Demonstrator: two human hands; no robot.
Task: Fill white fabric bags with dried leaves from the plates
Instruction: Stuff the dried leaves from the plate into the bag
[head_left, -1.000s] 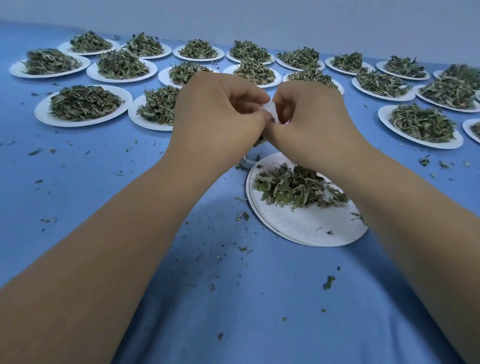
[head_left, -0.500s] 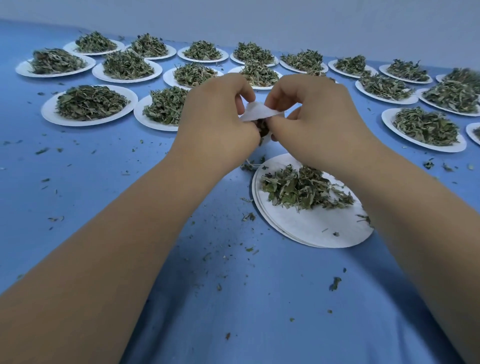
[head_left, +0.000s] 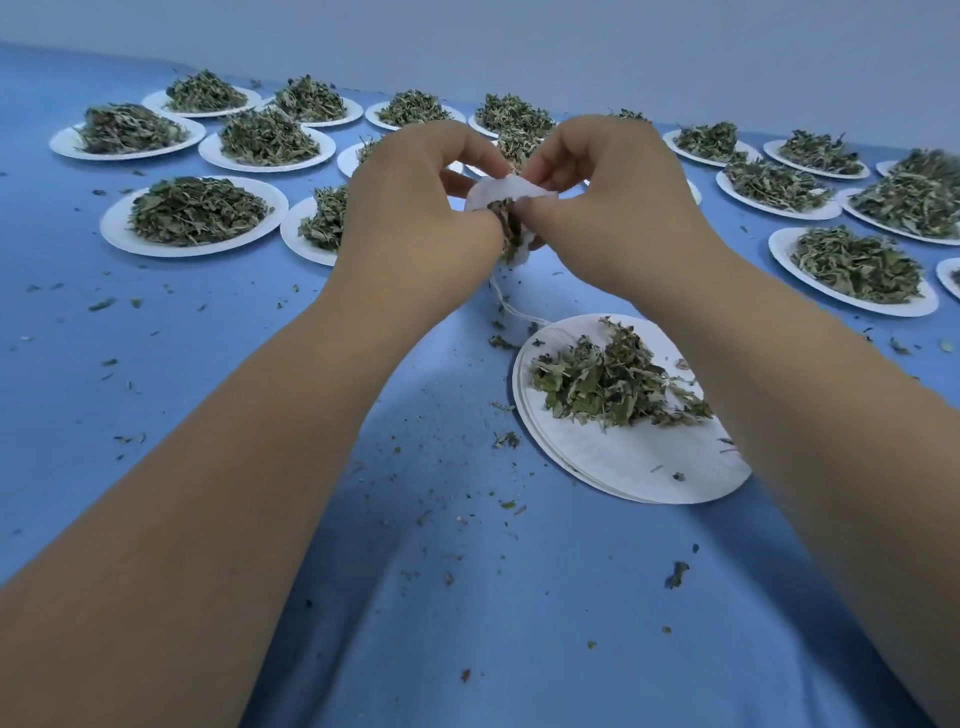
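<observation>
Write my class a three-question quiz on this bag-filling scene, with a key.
1. True or false: the left hand and the right hand both pinch the white fabric bag.
2. The nearest plate holds: A) nothing; B) a small heap of dried leaves; C) a folded cloth.
3. Fill in: a thin white ___ hangs below the bag.
Key: 1 true; 2 B; 3 string.

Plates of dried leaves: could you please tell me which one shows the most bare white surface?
The plate nearest the person, beside the right forearm: its leaves cover only the far part, while the other plates carry full heaps.
</observation>
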